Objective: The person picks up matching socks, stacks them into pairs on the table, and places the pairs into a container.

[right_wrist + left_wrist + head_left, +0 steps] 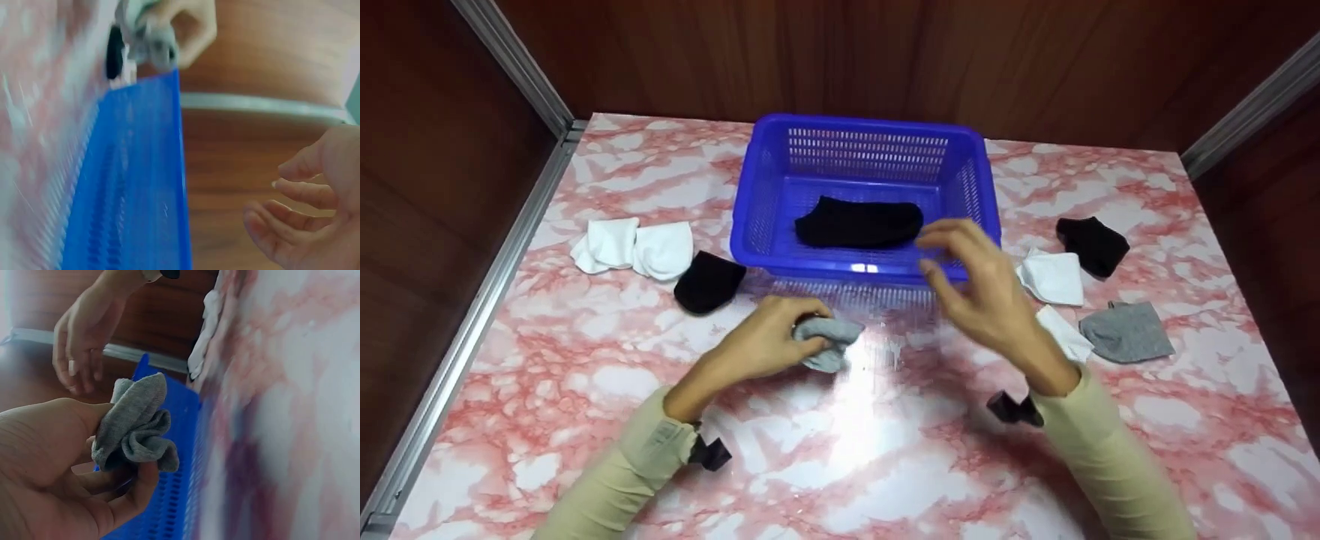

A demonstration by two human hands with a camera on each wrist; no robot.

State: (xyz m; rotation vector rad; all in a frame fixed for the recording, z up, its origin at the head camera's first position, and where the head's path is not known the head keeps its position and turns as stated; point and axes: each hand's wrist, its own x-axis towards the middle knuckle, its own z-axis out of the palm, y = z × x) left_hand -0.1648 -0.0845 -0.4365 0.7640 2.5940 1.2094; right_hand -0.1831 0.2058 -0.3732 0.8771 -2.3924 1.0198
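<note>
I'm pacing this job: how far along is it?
Apparently done: a black sock lies in the blue basket. In hand: the left hand grips a grey sock outside it; the right hand holds nothing. Probably left: white socks and a black sock left of the basket; a black one, white ones and a grey one right of it.

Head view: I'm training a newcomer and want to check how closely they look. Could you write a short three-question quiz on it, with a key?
1. Which hand grips a gray sock?
2. True or false: the basket is empty.
3. Where does the other gray sock lie?
A. Left of the basket
B. Inside the basket
C. Right of the basket

Key:
1. The left hand.
2. False; a black sock lies in it.
3. C.
</note>
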